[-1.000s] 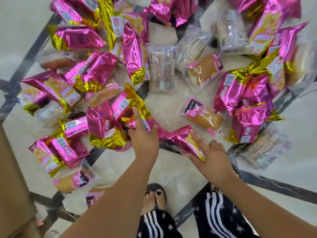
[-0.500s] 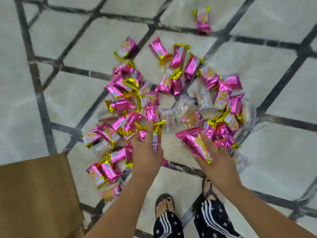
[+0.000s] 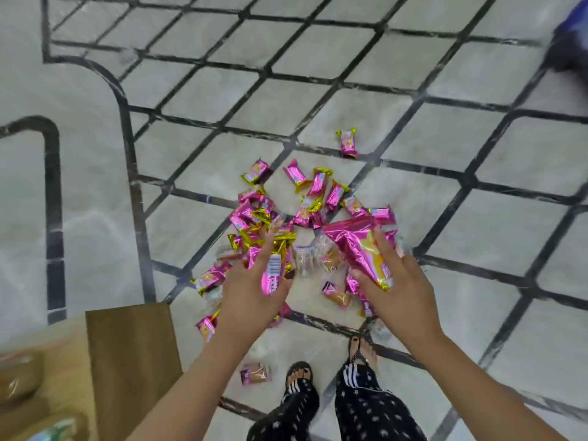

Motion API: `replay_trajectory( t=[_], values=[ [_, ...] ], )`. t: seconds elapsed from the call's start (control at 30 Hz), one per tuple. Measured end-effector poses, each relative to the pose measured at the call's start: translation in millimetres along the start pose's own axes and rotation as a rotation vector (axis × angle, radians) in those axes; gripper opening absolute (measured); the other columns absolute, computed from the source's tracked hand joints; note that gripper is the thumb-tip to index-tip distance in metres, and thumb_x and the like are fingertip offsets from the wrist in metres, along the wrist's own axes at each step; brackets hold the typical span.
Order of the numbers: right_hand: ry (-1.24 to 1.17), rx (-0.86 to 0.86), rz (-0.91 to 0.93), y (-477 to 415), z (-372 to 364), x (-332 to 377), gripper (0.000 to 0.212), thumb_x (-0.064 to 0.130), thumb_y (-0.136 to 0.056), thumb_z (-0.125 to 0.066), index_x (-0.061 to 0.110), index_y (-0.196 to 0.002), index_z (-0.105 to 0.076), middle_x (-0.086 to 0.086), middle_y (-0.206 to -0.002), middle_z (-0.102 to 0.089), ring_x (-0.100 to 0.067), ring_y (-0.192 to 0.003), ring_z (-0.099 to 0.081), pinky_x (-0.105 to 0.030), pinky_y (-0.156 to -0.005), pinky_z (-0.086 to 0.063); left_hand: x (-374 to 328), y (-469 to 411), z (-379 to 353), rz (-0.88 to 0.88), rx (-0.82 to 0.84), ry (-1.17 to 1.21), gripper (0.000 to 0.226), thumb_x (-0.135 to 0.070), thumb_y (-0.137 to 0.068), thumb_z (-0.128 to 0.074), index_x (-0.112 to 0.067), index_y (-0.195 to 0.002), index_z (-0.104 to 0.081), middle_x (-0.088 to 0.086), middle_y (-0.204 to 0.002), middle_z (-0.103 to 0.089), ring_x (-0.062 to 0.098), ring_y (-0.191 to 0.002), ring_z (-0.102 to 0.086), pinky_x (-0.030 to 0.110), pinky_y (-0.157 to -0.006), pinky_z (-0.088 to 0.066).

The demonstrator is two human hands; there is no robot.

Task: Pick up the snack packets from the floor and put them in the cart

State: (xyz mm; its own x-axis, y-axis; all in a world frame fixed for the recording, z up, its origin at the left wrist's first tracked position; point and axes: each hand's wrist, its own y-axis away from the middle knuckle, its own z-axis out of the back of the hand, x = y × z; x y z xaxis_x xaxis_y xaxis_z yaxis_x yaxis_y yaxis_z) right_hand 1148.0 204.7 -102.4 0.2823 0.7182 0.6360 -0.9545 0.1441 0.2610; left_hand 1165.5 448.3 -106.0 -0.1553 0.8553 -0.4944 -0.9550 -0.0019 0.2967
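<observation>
A heap of pink-and-gold snack packets (image 3: 313,192) and some clear-wrapped cakes lies on the tiled floor ahead of me. My left hand (image 3: 251,291) is raised above the heap, shut on a pink packet with a barcode (image 3: 273,272). My right hand (image 3: 401,291) grips a larger pink-and-gold packet (image 3: 359,246), also well above the floor. The cart shows as a brown cardboard-sided box (image 3: 127,361) at the lower left, with packets blurred inside its corner.
One stray pink packet (image 3: 347,143) lies apart beyond the heap. A clear-wrapped cake (image 3: 256,373) lies by my left foot (image 3: 300,374). My feet in black sandals stand just short of the heap. A dark blue object (image 3: 569,39) is at the top right.
I have stood up from the heap; the floor and packets look much further away. Both hands lifted their packets off the floor, and the cart came into view at lower left.
</observation>
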Motion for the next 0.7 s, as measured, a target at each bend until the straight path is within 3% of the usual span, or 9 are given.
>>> replay_trajectory(
  t=[0.07, 0.13, 0.27, 0.33, 0.4, 0.5, 0.57, 0.63, 0.7],
  values=[
    [-0.019, -0.008, -0.027, 27.0, 23.2, 6.4, 0.072, 0.063, -0.082, -0.057, 0.061, -0.139, -0.013, -0.009, -0.122, -0.052, -0.024, -0.110, -0.051, -0.028, -0.081, -0.038, -7.9, 27.1, 15.2, 0.007, 0.020, -0.013, 0.091, -0.059, -0.088, -0.059, -0.065, -0.142, 0.015, 0.018, -0.101, -0.053, 0.038, -0.094, -0.056, 0.040, -0.078, -0.047],
    [-0.038, -0.023, -0.079, 57.4, 41.5, 10.6, 0.072, 0.072, -0.075, -0.046, 0.063, -0.137, -0.010, -0.002, -0.105, -0.052, -0.019, -0.099, -0.053, -0.027, -0.076, -0.039, -16.7, 55.6, 27.1, 0.023, 0.054, 0.009, 0.089, -0.058, -0.089, -0.057, -0.065, -0.142, 0.014, 0.024, -0.113, -0.053, 0.043, -0.101, -0.056, 0.040, -0.081, -0.048],
    [-0.038, -0.088, -0.189, 122.4, 64.2, 19.3, 0.074, 0.069, -0.074, -0.048, 0.062, -0.140, -0.014, 0.001, -0.086, -0.047, -0.015, -0.078, -0.052, -0.026, -0.064, -0.038, -30.5, 108.1, 41.4, -0.021, 0.131, 0.048, 0.088, -0.053, -0.092, -0.057, -0.071, -0.137, 0.016, 0.024, -0.126, -0.046, 0.037, -0.105, -0.054, 0.037, -0.081, -0.047],
    [-0.050, -0.114, -0.244, 153.7, 69.9, 27.8, 0.076, 0.068, -0.075, -0.050, 0.059, -0.143, -0.018, 0.001, -0.087, -0.047, -0.008, -0.078, -0.050, -0.018, -0.063, -0.035, -34.0, 124.7, 49.2, -0.042, 0.177, 0.058, 0.088, -0.052, -0.092, -0.057, -0.070, -0.138, 0.016, 0.021, -0.124, -0.045, 0.025, -0.092, -0.055, 0.034, -0.079, -0.045],
    [-0.079, -0.186, -0.308, 183.3, 71.3, 38.0, 0.077, 0.073, -0.072, -0.048, 0.062, -0.142, -0.018, 0.002, -0.089, -0.049, -0.008, -0.082, -0.050, -0.021, -0.066, -0.037, -39.0, 138.1, 59.4, -0.105, 0.208, 0.066, 0.088, -0.051, -0.093, -0.057, -0.071, -0.136, 0.016, 0.012, -0.115, -0.046, 0.017, -0.081, -0.052, 0.030, -0.069, -0.037],
    [-0.123, -0.327, -0.411, 225.8, 62.6, 51.8, 0.076, 0.075, -0.071, -0.048, 0.067, -0.139, -0.015, 0.003, -0.095, -0.052, -0.017, -0.091, -0.051, -0.034, -0.077, -0.042, -45.1, 151.1, 75.2, -0.162, 0.266, 0.068, 0.086, -0.049, -0.092, -0.060, -0.066, -0.142, 0.008, 0.010, -0.132, -0.043, 0.023, -0.098, -0.055, 0.025, -0.073, -0.033],
    [-0.149, -0.407, -0.478, 251.7, 53.0, 56.3, 0.071, 0.069, -0.076, -0.053, 0.073, -0.134, -0.012, 0.003, -0.099, -0.054, -0.019, -0.094, -0.052, -0.036, -0.081, -0.044, -45.3, 154.1, 82.6, -0.221, 0.285, 0.045, 0.088, -0.050, -0.090, -0.061, -0.067, -0.140, 0.009, 0.009, -0.139, -0.044, 0.024, -0.108, -0.054, 0.023, -0.075, -0.039],
    [-0.187, -0.453, -0.550, 274.3, 47.1, 59.4, 0.070, 0.062, -0.081, -0.058, 0.077, -0.130, -0.010, 0.003, -0.098, -0.055, -0.019, -0.094, -0.054, -0.037, -0.082, -0.045, -45.6, 154.7, 88.7, -0.340, 0.292, 0.003, 0.089, -0.053, -0.087, -0.063, -0.066, -0.141, 0.007, 0.005, -0.133, -0.054, 0.024, -0.114, -0.055, 0.032, -0.086, -0.047],
    [-0.214, -0.473, -0.598, 296.1, 46.5, 59.8, 0.069, 0.060, -0.083, -0.060, 0.078, -0.128, -0.010, 0.003, -0.094, -0.054, -0.017, -0.090, -0.054, -0.035, -0.078, -0.044, -51.4, 158.2, 95.9, -0.428, 0.323, -0.033, 0.087, -0.055, -0.086, -0.062, -0.067, -0.140, 0.005, 0.001, -0.112, -0.061, 0.022, -0.101, -0.060, 0.038, -0.084, -0.050]
  ],
)
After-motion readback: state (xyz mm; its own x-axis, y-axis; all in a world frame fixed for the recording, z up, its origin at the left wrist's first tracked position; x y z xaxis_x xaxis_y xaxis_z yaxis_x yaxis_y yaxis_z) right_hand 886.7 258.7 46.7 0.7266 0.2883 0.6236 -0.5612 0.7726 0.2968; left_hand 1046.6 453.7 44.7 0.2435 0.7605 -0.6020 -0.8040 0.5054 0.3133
